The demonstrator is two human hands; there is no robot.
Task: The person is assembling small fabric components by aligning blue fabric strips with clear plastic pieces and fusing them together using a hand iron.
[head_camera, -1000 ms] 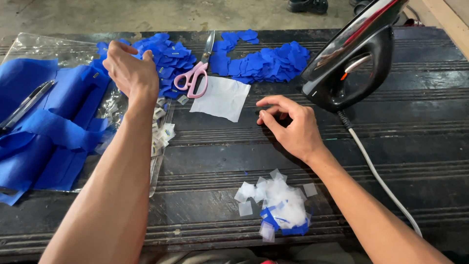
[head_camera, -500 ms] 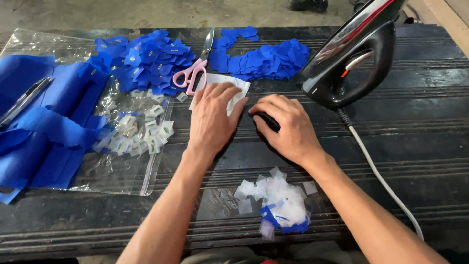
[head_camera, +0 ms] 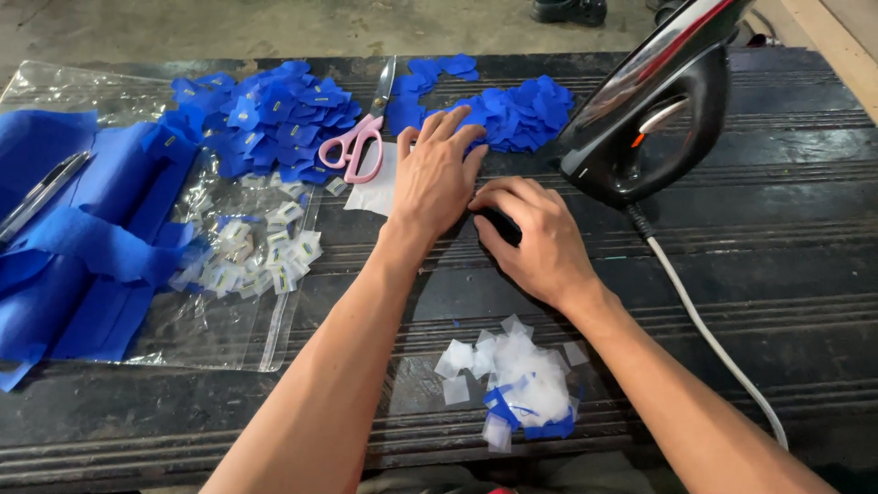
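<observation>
My left hand [head_camera: 437, 176] lies flat, fingers spread, on a white paper sheet [head_camera: 375, 192] in the middle of the dark table [head_camera: 732, 238]. Its fingertips reach a pile of small blue fabric pieces [head_camera: 512, 108]. My right hand [head_camera: 535, 236] rests just to the right with fingers curled down on the table, touching the left hand's edge. Whether it pinches anything is hidden. Pink-handled scissors [head_camera: 358, 146] lie just left of my left hand.
A black iron [head_camera: 654, 110] stands upright at the right, its white cord [head_camera: 713, 338] trailing toward me. Another blue piece pile [head_camera: 265, 114], blue cloth [head_camera: 64, 238], a pen [head_camera: 41, 192] and a clear bag [head_camera: 229, 320] with small tags lie left. White and blue scraps [head_camera: 517, 380] sit near me.
My left hand swung from the blue pile at the left over to the white sheet and now presses farther up it. The right hand stayed put, fingers curling down.
</observation>
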